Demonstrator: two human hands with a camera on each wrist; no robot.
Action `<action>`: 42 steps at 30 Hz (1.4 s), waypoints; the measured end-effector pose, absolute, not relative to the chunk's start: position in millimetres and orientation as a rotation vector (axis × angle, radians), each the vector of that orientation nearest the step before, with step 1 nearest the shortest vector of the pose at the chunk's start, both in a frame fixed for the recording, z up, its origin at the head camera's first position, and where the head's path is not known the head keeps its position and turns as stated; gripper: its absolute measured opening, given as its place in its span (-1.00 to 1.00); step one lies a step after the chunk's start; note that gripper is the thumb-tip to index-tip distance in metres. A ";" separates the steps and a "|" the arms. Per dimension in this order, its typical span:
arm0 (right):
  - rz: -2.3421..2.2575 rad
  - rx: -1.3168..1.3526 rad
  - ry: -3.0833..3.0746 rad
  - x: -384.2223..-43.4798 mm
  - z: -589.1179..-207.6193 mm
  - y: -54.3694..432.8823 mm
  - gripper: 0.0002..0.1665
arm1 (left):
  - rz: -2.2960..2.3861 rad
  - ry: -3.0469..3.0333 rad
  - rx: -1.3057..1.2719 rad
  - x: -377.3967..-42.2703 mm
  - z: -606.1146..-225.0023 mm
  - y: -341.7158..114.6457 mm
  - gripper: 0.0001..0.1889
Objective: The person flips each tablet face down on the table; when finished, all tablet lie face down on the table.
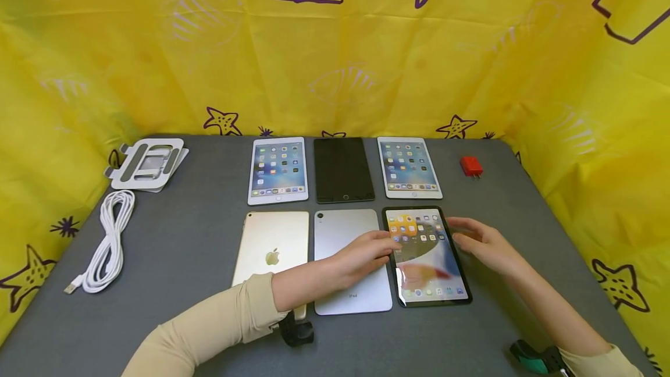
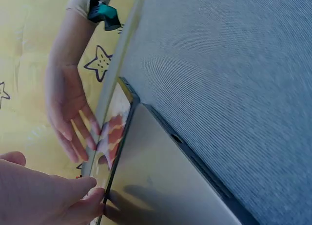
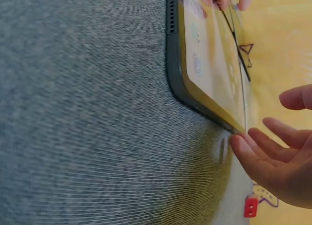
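A black-rimmed tablet (image 1: 429, 269) with a lit screen lies face up at the right end of the front row. At its left edge, the fingertips of my left hand (image 1: 363, 256) touch the rim, with the fingers nearly straight. This hand reaches over a silver iPad (image 1: 348, 226) lying face down. My right hand (image 1: 484, 247) is by the right edge of the black-rimmed tablet. In the right wrist view, the fingers (image 3: 258, 157) of that hand are spread and relaxed, fingertips right at the tablet's edge, thumb raised apart.
A gold tablet (image 1: 269, 231) lies face down at the front left. Behind stand in a row two white tablets (image 1: 277, 170) (image 1: 410, 164) and a dark-screened tablet (image 1: 344, 167). A red plug adapter (image 1: 471, 166), a grey folding stand (image 1: 149, 162) and a coiled white cable (image 1: 107, 243) flank them.
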State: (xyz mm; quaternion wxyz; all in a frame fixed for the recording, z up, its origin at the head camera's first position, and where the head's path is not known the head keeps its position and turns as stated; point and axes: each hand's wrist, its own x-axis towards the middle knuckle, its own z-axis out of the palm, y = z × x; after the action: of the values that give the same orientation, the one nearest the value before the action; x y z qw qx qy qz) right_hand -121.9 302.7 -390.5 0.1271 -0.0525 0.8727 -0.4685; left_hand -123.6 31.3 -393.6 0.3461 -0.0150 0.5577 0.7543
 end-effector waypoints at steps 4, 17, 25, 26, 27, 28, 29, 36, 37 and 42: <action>-1.414 -0.159 2.464 -119.1 -394.2 303.8 -0.40 | 2.001 1.355 -0.114 -127.8 -392.9 30.6 -0.47; -1.457 -0.088 2.352 -117.8 -391.2 306.3 -0.34 | 1.993 1.293 -0.199 -143.6 -395.1 24.6 -0.55; -1.445 -0.126 2.374 -117.2 -393.6 308.2 -0.34 | 1.925 1.307 -0.159 -150.6 -397.4 18.7 -0.51; -1.448 -0.125 2.377 -117.1 -394.0 308.5 -0.34 | 1.922 1.302 -0.167 -151.9 -398.3 18.0 -0.51; -1.449 -0.132 2.381 -117.2 -394.2 308.7 -0.35 | 1.920 1.294 -0.175 -153.0 -398.7 17.4 -0.51; -1.452 -0.139 2.386 -116.9 -394.6 309.4 -0.35 | 1.918 1.290 -0.181 -153.9 -399.1 17.5 -0.51; -1.453 -0.145 2.391 -116.6 -395.1 310.0 -0.35 | 1.912 1.291 -0.178 -154.5 -400.1 17.7 -0.52; -1.453 -0.148 2.395 -114.8 -395.4 309.1 -0.36 | 1.869 1.456 -0.055 -149.0 -407.6 23.1 -0.64; -1.450 -0.145 2.396 -115.0 -395.4 308.8 -0.36 | 1.876 1.489 -0.041 -147.4 -407.7 24.6 -0.65; -1.439 -0.146 2.406 -116.6 -395.7 306.2 -0.37 | 1.932 1.633 0.029 -137.9 -403.4 31.5 -0.69</action>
State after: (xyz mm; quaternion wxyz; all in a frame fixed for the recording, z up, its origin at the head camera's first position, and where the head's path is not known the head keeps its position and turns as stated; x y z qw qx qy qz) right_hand -116.6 306.2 -395.7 0.1665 -0.0514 0.8450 -0.5055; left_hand -137.9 31.5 -403.4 0.3013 0.0109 0.6156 0.7281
